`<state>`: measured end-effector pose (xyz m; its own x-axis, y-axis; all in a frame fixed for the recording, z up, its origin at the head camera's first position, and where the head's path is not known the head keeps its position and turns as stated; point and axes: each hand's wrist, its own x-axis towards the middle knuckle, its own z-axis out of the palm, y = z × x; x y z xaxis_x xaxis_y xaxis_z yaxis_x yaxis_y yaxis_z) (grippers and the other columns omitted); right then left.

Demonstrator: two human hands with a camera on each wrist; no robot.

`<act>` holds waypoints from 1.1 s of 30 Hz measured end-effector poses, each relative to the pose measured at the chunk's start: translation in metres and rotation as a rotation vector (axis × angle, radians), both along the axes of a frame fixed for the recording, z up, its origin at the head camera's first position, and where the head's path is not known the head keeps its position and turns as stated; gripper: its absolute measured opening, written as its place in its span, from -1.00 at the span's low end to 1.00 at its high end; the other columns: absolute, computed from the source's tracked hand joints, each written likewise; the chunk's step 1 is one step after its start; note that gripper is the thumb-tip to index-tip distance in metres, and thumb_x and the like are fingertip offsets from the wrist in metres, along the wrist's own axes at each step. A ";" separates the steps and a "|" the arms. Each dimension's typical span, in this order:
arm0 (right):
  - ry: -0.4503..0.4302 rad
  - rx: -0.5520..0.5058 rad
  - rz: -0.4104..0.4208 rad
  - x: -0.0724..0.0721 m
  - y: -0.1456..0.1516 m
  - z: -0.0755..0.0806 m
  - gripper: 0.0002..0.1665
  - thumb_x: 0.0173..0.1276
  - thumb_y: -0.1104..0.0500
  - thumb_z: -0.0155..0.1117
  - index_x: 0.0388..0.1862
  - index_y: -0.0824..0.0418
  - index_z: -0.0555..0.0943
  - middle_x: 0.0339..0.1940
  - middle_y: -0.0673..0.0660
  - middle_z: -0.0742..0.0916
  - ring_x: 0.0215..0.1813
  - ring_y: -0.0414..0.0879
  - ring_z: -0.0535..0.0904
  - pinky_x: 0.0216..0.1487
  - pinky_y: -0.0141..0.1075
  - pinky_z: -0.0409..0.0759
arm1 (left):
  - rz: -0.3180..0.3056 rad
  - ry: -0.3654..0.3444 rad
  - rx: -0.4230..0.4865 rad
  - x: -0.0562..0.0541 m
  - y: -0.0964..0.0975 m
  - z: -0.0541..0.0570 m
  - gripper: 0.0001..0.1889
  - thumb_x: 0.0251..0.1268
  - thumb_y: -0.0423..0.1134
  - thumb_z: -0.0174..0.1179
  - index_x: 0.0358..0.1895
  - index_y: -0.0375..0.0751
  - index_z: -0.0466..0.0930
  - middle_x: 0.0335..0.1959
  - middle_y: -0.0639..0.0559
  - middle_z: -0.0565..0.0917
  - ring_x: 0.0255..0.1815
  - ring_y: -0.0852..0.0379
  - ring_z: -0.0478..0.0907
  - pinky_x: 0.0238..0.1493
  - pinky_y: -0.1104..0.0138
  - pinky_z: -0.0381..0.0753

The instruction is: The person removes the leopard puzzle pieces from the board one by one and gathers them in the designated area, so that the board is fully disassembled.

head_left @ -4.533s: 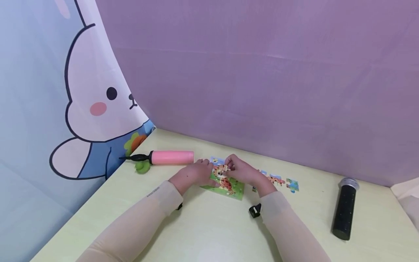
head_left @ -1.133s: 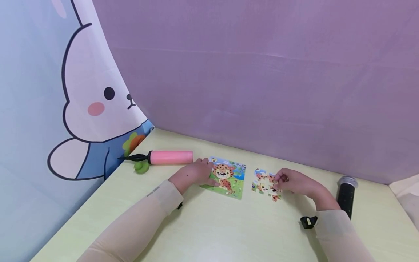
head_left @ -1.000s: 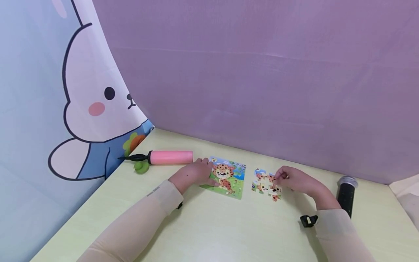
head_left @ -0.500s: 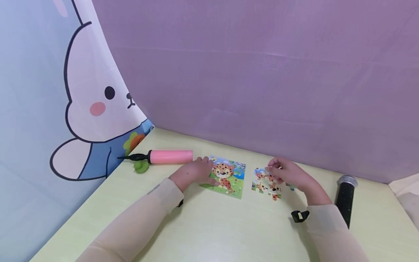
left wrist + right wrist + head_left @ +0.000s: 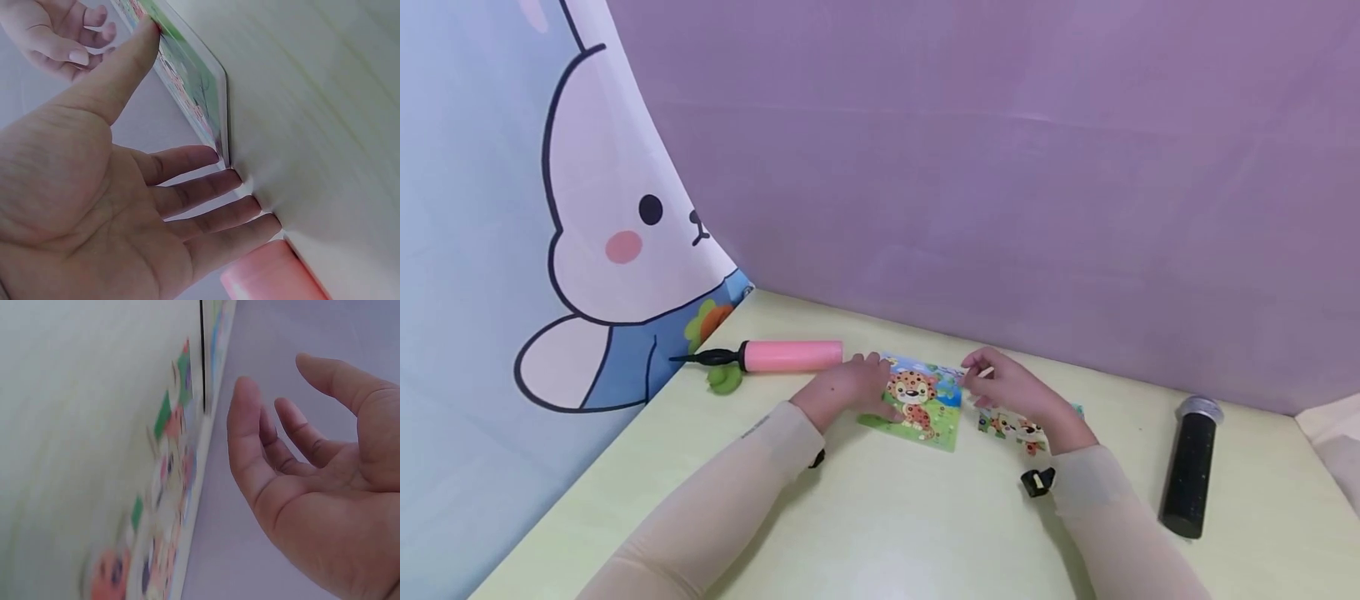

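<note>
A square leopard puzzle board [image 5: 942,429] lies flat near the table's middle. My left hand [image 5: 853,387] rests at its left side. In the left wrist view its thumb [image 5: 125,72] lies over the board's edge, while the straight fingertips touch the tabletop beside a corner. My right hand [image 5: 1015,392] hovers just right of the board, above joined leopard jigsaw pieces [image 5: 1032,433] that it partly covers. The right wrist view shows its fingers [image 5: 247,419] loosely bent, thumb apart, with nothing between them. There, the jigsaw pieces [image 5: 169,469] lie on the table below.
Left of the board lies a pink hand pump [image 5: 793,356] with a black nozzle, and a small green object [image 5: 724,379] sits beside it. A black microphone [image 5: 1191,471] with a silver head lies at the right. A purple cloth [image 5: 1000,208] hangs behind the table.
Over the last second my right hand has moved left from the jigsaw pieces towards the board, uncovering the microphone. Earlier it was over the board. My left hand has stayed in place.
</note>
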<state>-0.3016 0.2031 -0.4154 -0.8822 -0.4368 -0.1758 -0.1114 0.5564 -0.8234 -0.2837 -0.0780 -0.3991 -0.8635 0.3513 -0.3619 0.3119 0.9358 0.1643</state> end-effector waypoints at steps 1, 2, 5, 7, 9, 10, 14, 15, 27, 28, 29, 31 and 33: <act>0.001 0.001 0.001 0.000 -0.004 -0.001 -0.46 0.66 0.06 0.20 0.41 0.36 0.39 0.20 0.32 0.58 0.03 0.12 0.73 0.05 -0.10 0.84 | 0.001 0.002 -0.002 0.000 0.000 -0.001 0.09 0.34 0.40 0.32 0.66 -0.33 0.17 0.64 -0.30 0.33 0.63 -0.29 0.33 0.59 -0.12 0.54; 0.002 0.002 0.004 -0.001 -0.007 -0.003 -0.46 0.66 0.06 0.20 0.41 0.35 0.39 0.21 0.32 0.57 0.06 0.12 0.72 0.06 -0.09 0.84 | 0.001 0.005 -0.006 0.000 0.000 -0.001 0.09 0.35 0.40 0.32 0.66 -0.33 0.17 0.64 -0.29 0.33 0.63 -0.28 0.33 0.59 -0.11 0.54; 0.003 0.007 0.009 -0.003 -0.014 -0.006 -0.46 0.65 0.07 0.23 0.41 0.34 0.40 0.22 0.30 0.57 0.13 0.11 0.69 0.09 -0.09 0.83 | -0.001 0.003 -0.012 0.000 0.000 -0.001 0.09 0.35 0.41 0.31 0.66 -0.33 0.18 0.62 -0.28 0.34 0.61 -0.27 0.35 0.58 -0.10 0.54; 0.010 0.014 0.014 -0.005 -0.018 -0.008 -0.47 0.63 0.08 0.26 0.40 0.33 0.42 0.20 0.29 0.59 0.12 0.09 0.69 0.08 -0.11 0.81 | -0.003 0.000 -0.020 -0.001 0.001 -0.001 0.10 0.35 0.42 0.30 0.66 -0.32 0.17 0.62 -0.28 0.35 0.61 -0.27 0.35 0.59 -0.10 0.54; 0.024 0.018 0.031 -0.006 -0.022 -0.009 -0.48 0.61 0.11 0.28 0.39 0.34 0.43 0.17 0.28 0.60 0.09 0.07 0.69 0.06 -0.13 0.78 | -0.005 -0.005 -0.027 -0.002 0.001 0.000 0.10 0.36 0.43 0.28 0.67 -0.32 0.17 0.62 -0.28 0.35 0.62 -0.28 0.35 0.60 -0.11 0.53; 0.038 0.026 0.040 -0.007 -0.024 -0.009 -0.48 0.61 0.11 0.29 0.38 0.34 0.44 0.16 0.27 0.61 0.08 0.05 0.68 0.04 -0.16 0.76 | -0.003 -0.007 -0.029 -0.002 0.001 0.000 0.10 0.36 0.45 0.26 0.67 -0.32 0.17 0.63 -0.28 0.34 0.63 -0.28 0.34 0.60 -0.11 0.52; 0.069 0.054 0.073 -0.008 -0.032 -0.010 -0.50 0.60 0.14 0.31 0.36 0.36 0.47 0.14 0.27 0.64 0.05 0.01 0.64 0.02 -0.20 0.69 | 0.007 -0.012 -0.016 -0.002 0.001 0.001 0.14 0.36 0.51 0.20 0.68 -0.33 0.14 0.67 -0.30 0.29 0.67 -0.32 0.29 0.62 -0.15 0.48; 0.073 0.066 0.077 -0.008 -0.033 -0.010 -0.51 0.60 0.14 0.31 0.35 0.36 0.48 0.14 0.26 0.65 0.06 0.00 0.63 0.02 -0.21 0.68 | 0.012 -0.013 -0.009 -0.002 0.001 0.001 0.15 0.35 0.53 0.19 0.68 -0.33 0.13 0.68 -0.31 0.27 0.68 -0.33 0.27 0.62 -0.17 0.47; 0.032 0.106 0.106 -0.011 -0.039 -0.023 -0.55 0.53 0.09 0.41 0.25 0.27 0.56 0.02 0.17 0.69 0.00 -0.04 0.61 0.01 -0.20 0.66 | 0.111 -0.007 -0.005 0.006 0.017 -0.011 0.37 0.13 0.68 0.21 0.66 -0.46 0.12 0.60 -0.32 0.30 0.49 -0.21 0.34 0.38 0.02 0.71; 0.030 0.110 0.107 -0.011 -0.039 -0.023 -0.54 0.51 0.09 0.43 0.25 0.27 0.56 0.03 0.17 0.69 0.02 -0.04 0.62 0.04 -0.19 0.68 | 0.117 -0.003 -0.011 0.006 0.019 -0.012 0.40 0.11 0.70 0.22 0.66 -0.47 0.11 0.62 -0.33 0.29 0.50 -0.21 0.33 0.39 0.00 0.71; 0.029 0.113 0.104 -0.011 -0.040 -0.024 -0.54 0.50 0.09 0.44 0.24 0.27 0.56 0.04 0.17 0.69 0.04 -0.03 0.62 0.07 -0.17 0.69 | 0.128 -0.001 -0.011 0.007 0.020 -0.014 0.42 0.08 0.71 0.23 0.67 -0.47 0.09 0.65 -0.34 0.26 0.52 -0.22 0.31 0.43 -0.03 0.68; 0.024 0.120 0.099 -0.011 -0.040 -0.025 -0.54 0.48 0.10 0.47 0.23 0.27 0.57 0.06 0.17 0.69 0.07 -0.03 0.63 0.14 -0.14 0.70 | 0.145 0.003 -0.018 0.007 0.022 -0.016 0.46 0.02 0.72 0.24 0.68 -0.47 0.07 0.67 -0.35 0.22 0.54 -0.22 0.30 0.48 -0.08 0.64; 0.015 0.123 0.092 -0.011 -0.041 -0.026 -0.54 0.46 0.11 0.49 0.22 0.26 0.58 0.07 0.17 0.69 0.09 -0.02 0.64 0.18 -0.11 0.71 | 0.156 0.008 -0.029 0.007 0.024 -0.018 0.49 -0.01 0.74 0.26 0.68 -0.46 0.06 0.70 -0.34 0.20 0.54 -0.21 0.31 0.51 -0.10 0.61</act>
